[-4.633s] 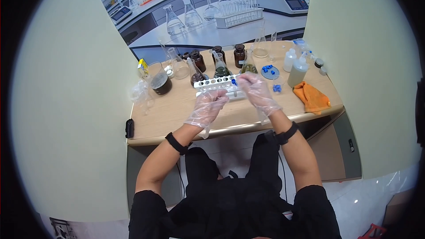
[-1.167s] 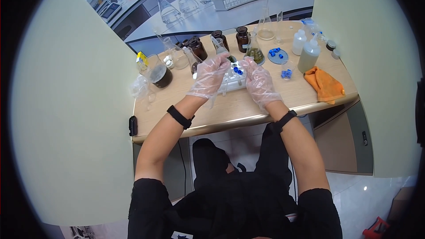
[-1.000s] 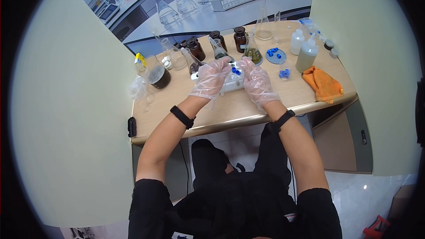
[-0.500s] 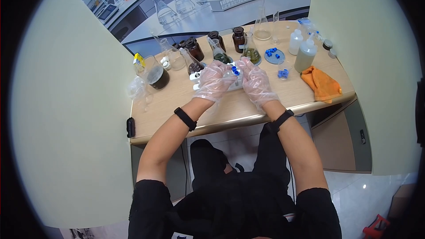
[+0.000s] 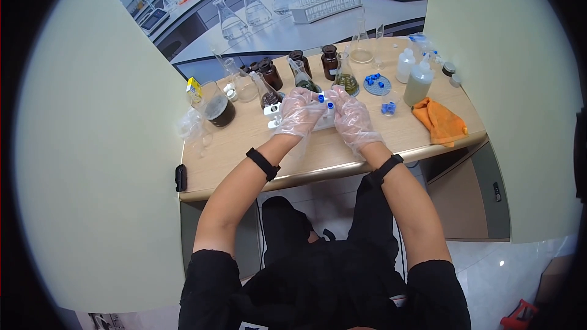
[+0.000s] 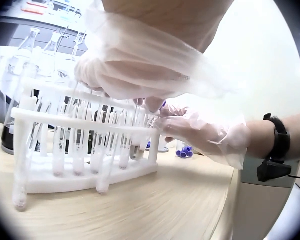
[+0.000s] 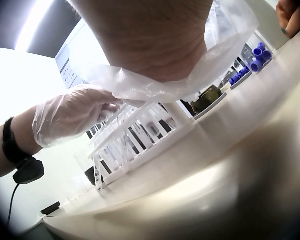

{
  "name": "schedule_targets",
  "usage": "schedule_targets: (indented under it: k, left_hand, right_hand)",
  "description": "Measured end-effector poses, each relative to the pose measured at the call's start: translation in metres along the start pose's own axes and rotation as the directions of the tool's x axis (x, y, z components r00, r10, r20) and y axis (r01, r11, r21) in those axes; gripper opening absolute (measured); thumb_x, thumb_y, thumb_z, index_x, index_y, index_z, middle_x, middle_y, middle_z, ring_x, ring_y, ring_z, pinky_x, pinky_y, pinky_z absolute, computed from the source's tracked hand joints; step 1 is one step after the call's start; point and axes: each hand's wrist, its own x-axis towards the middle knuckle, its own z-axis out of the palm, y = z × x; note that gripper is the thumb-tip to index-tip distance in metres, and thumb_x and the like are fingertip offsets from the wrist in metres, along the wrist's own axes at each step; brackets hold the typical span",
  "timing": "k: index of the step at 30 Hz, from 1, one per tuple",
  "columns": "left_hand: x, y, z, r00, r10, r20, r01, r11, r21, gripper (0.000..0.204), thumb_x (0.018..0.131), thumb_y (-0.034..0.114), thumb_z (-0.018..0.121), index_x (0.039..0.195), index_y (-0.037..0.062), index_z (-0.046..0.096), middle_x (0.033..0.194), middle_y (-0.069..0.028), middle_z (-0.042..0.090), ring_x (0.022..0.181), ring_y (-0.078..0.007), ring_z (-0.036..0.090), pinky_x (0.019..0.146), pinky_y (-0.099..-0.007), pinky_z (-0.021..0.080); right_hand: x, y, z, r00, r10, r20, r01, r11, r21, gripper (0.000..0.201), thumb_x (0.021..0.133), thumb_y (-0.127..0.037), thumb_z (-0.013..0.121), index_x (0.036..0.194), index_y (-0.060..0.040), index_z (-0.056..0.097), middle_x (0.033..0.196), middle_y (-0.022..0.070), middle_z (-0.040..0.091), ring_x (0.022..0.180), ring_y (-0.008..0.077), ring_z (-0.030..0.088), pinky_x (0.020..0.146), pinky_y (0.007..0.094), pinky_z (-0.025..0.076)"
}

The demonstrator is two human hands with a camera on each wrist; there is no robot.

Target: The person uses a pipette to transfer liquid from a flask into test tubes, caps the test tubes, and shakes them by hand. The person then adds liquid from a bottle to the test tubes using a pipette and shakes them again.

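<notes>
Between my two gloved hands stands a white test tube rack (image 5: 272, 110) holding several clear test tubes (image 6: 79, 150). Two bright blue caps (image 5: 330, 106) show at the rack's right part. My left hand (image 5: 298, 113) is over the rack, its fingers curled at the top of a test tube; its fingertips are partly hidden in the head view. At the rack's right end, my right hand (image 5: 351, 116) grips the rack, its thumb side at the top bar in the left wrist view. In that view, some tubes lean out at the front, their lower ends past the rack's base.
Behind the rack stand conical flasks (image 5: 346, 79) with dark or green liquid and brown bottles (image 5: 329, 62). A beaker of dark liquid (image 5: 218, 110) is at left. At right are loose blue caps (image 5: 388, 108), squeeze bottles (image 5: 420, 82) and an orange cloth (image 5: 439, 122).
One blue cap showed at the rack at first; two show now. My left hand, raised with a test tube hanging from it, has come down onto the rack. The right hand has stayed at the rack's end.
</notes>
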Motion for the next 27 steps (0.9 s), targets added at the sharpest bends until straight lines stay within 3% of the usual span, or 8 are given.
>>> schedule_targets:
  k: [4,6,16,19,21,23,25,27]
  left_hand:
    - [0.001,-0.008,-0.004,0.971,0.164,-0.176,-0.170,0.985,-0.019,0.036,0.083,0.029,0.087,0.105,0.0041,0.075,0.095,-0.0117,0.073,0.086,-0.0267,0.070,0.079,-0.0391,0.057]
    - [-0.002,0.003,-0.016,0.992,-0.103,-0.076,0.076,0.952,-0.295,0.035,0.087,0.028,0.085,0.108,0.0031,0.072,0.091,-0.0094,0.071,0.081,-0.0189,0.067,0.076,-0.0347,0.056]
    - [-0.031,0.033,-0.047,0.978,-0.199,0.065,0.198,0.780,-0.594,0.034,0.101,0.022,0.072,0.123,0.0009,0.056,0.096,-0.0072,0.072,0.080,-0.0116,0.069,0.076,-0.0285,0.056]
    - [-0.042,0.028,-0.046,0.981,-0.187,0.043,0.172,0.759,-0.628,0.028,0.100,0.018,0.074,0.118,0.0008,0.062,0.093,-0.0044,0.071,0.080,-0.0093,0.066,0.074,-0.0259,0.054]
    - [-0.048,0.021,-0.048,0.974,-0.162,0.158,0.224,0.793,-0.567,0.020,0.099,0.017,0.076,0.109,0.0012,0.070,0.090,-0.0009,0.070,0.079,-0.0078,0.063,0.071,-0.0249,0.051]
    - [-0.053,0.017,-0.047,0.974,-0.129,0.187,0.214,0.792,-0.571,0.017,0.098,0.019,0.077,0.102,0.0025,0.075,0.087,0.0020,0.069,0.077,-0.0065,0.060,0.068,-0.0251,0.049]
    - [-0.058,0.023,-0.052,0.996,0.015,0.085,0.040,0.797,-0.603,0.017,0.098,0.021,0.077,0.103,0.0039,0.076,0.085,0.0040,0.067,0.075,-0.0048,0.056,0.066,-0.0249,0.047]
    - [-0.060,0.030,-0.062,0.990,-0.016,0.138,0.088,0.843,-0.531,0.017,0.099,0.021,0.077,0.104,0.0047,0.077,0.084,0.0042,0.067,0.075,-0.0045,0.056,0.066,-0.0254,0.047]
  right_hand:
    - [-0.001,0.001,-0.002,1.000,-0.009,0.001,0.009,1.000,-0.025,0.050,0.090,-0.004,0.061,0.137,-0.0172,0.069,0.149,0.0141,0.061,0.126,0.0336,0.065,0.108,0.0416,0.052]
    - [0.002,0.002,-0.002,1.000,-0.015,0.015,0.015,1.000,-0.026,0.048,0.091,-0.004,0.060,0.136,-0.0170,0.069,0.147,0.0161,0.062,0.125,0.0347,0.065,0.109,0.0417,0.052]
    - [0.028,0.002,-0.025,0.994,-0.071,0.084,0.074,0.997,-0.030,0.033,0.094,-0.011,0.061,0.124,-0.0082,0.073,0.125,0.0185,0.073,0.110,0.0400,0.069,0.100,0.0481,0.054]
    - [0.034,-0.038,-0.048,0.977,-0.143,-0.156,0.160,0.982,0.099,0.026,0.097,-0.018,0.063,0.116,-0.0049,0.075,0.109,0.0197,0.075,0.102,0.0386,0.071,0.091,0.0468,0.055]
    - [0.032,-0.067,-0.056,0.997,0.071,-0.009,-0.054,0.828,0.557,0.026,0.099,-0.025,0.066,0.109,-0.0030,0.075,0.100,0.0193,0.075,0.092,0.0339,0.071,0.083,0.0429,0.055]
    - [0.029,-0.102,-0.080,0.998,0.038,0.040,-0.054,0.796,0.603,0.030,0.097,-0.030,0.070,0.103,-0.0004,0.073,0.086,0.0154,0.072,0.079,0.0234,0.067,0.075,0.0371,0.053]
    - [0.026,-0.111,-0.080,0.953,0.090,0.291,-0.256,0.751,0.609,0.031,0.096,-0.030,0.069,0.097,0.0006,0.071,0.079,0.0091,0.069,0.072,0.0145,0.061,0.070,0.0331,0.051]
    - [0.026,-0.112,-0.080,0.966,0.105,0.236,-0.218,0.821,0.527,0.032,0.094,-0.032,0.071,0.094,0.0000,0.071,0.076,0.0047,0.068,0.071,0.0095,0.058,0.068,0.0302,0.049]
